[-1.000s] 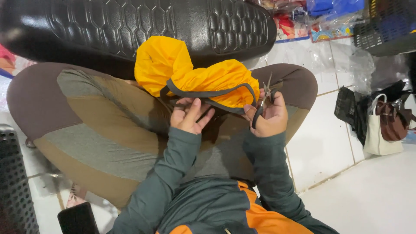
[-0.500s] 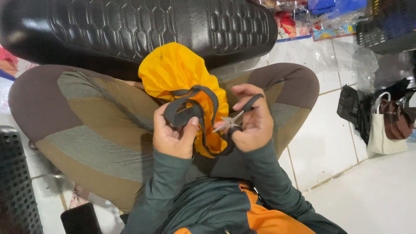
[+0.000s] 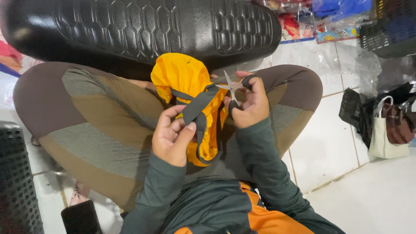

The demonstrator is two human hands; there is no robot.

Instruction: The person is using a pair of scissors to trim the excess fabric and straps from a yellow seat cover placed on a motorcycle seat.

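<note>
An orange cloth piece (image 3: 184, 80) with a dark grey strap trim (image 3: 197, 106) hangs over my lap. My left hand (image 3: 171, 136) pinches the grey strap between thumb and fingers and holds it up. My right hand (image 3: 248, 103) grips small scissors (image 3: 232, 89) with black handles. Their steel blades are spread apart and point left at the strap, touching or nearly touching it. I sit cross-legged in brown and grey trousers.
A black quilted seat (image 3: 143, 26) lies across my knees at the top. Bags (image 3: 388, 125) lean at the right on the white tiled floor (image 3: 329, 156). A dark perforated crate (image 3: 17, 182) stands at the left, and a black basket (image 3: 390, 26) at top right.
The cloth was lifted from flat on my lap and bunched upright. My left hand pulled the strap up, and my right hand brought the scissors to it with blades spread.
</note>
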